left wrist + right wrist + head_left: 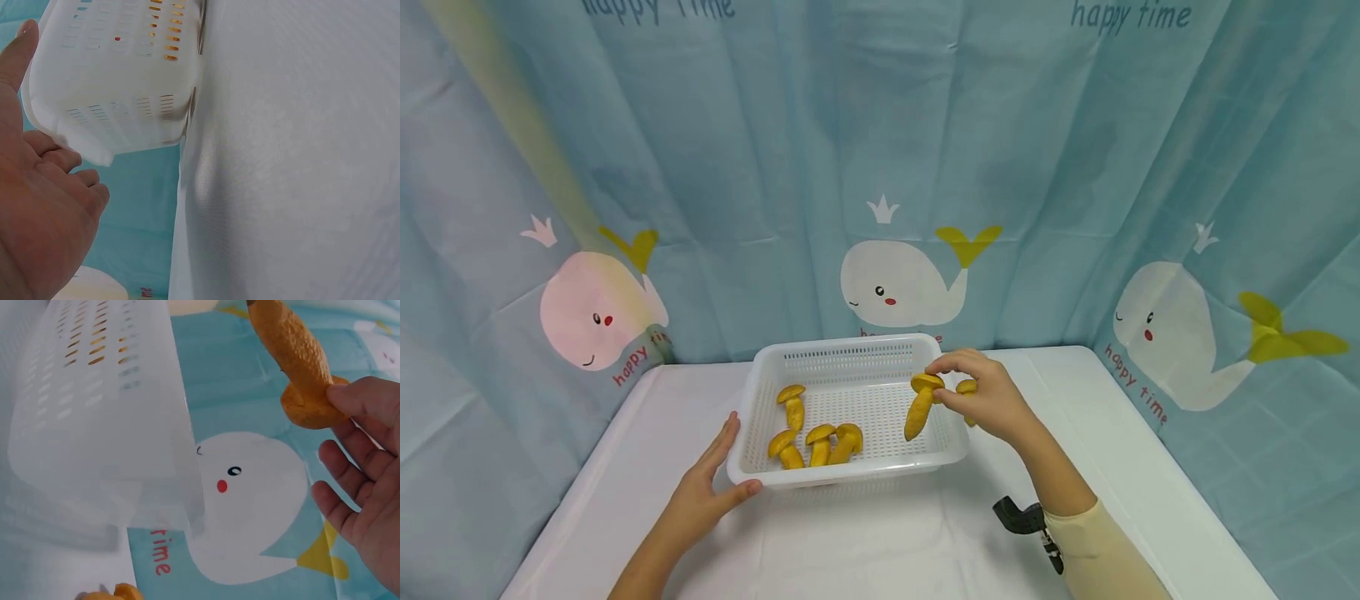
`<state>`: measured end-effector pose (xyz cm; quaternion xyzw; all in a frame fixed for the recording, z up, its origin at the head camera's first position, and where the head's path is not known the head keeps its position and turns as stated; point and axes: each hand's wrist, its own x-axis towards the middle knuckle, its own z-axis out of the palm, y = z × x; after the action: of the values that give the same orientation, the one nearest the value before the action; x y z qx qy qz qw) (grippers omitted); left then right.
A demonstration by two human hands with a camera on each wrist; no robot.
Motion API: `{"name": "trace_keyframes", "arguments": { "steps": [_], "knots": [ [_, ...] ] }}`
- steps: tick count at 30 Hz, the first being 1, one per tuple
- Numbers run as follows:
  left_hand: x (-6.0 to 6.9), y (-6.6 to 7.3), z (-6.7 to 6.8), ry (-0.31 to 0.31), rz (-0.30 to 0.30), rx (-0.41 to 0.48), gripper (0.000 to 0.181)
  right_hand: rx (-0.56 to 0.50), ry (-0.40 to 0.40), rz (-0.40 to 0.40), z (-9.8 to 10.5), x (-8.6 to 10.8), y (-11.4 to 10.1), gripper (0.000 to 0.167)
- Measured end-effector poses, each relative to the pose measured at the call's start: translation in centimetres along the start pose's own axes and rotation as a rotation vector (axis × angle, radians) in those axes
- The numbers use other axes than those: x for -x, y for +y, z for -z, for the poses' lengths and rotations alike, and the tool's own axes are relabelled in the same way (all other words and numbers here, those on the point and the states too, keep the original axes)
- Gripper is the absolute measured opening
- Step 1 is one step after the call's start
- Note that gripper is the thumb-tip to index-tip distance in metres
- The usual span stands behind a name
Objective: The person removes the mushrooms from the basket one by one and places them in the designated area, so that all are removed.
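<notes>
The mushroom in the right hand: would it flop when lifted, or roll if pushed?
The mushroom is probably fairly stiff: its stem sticks out with nothing propping it. Pushed, it might roll unevenly, since the cap looks wider than the stem.

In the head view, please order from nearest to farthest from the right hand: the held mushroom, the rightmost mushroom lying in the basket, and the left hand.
1. Held mushroom: pinched by the right hand.
2. Rightmost lying mushroom: inside the basket, by its near wall.
3. Left hand: at the basket's left side.

The right grip partly hides a mushroom behind.
</notes>
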<state>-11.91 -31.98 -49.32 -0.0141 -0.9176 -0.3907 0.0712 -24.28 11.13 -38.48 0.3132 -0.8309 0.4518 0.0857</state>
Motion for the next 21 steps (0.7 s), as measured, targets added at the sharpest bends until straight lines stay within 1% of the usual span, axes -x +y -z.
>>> {"name": "trace_keyframes", "arguments": {
  "steps": [9, 16, 21],
  "knots": [
    [0.0, 0.2, 0.1, -0.001, 0.01, -0.002, 0.109, 0.015, 0.063, 0.032, 1.5, 1.7, 1.3, 0.029],
    [-0.1, 0.1, 0.1, 0.001, 0.006, -0.005, 0.108, 0.062, 0.092, 0.025, 2.8, 2.7, 2.2, 0.03],
    [0.0, 0.0, 0.1, -0.003, 0.012, -0.01, 0.108, 0.065, 0.111, 0.028, 3.5, 3.3, 2.9, 0.031]
  ]
}}
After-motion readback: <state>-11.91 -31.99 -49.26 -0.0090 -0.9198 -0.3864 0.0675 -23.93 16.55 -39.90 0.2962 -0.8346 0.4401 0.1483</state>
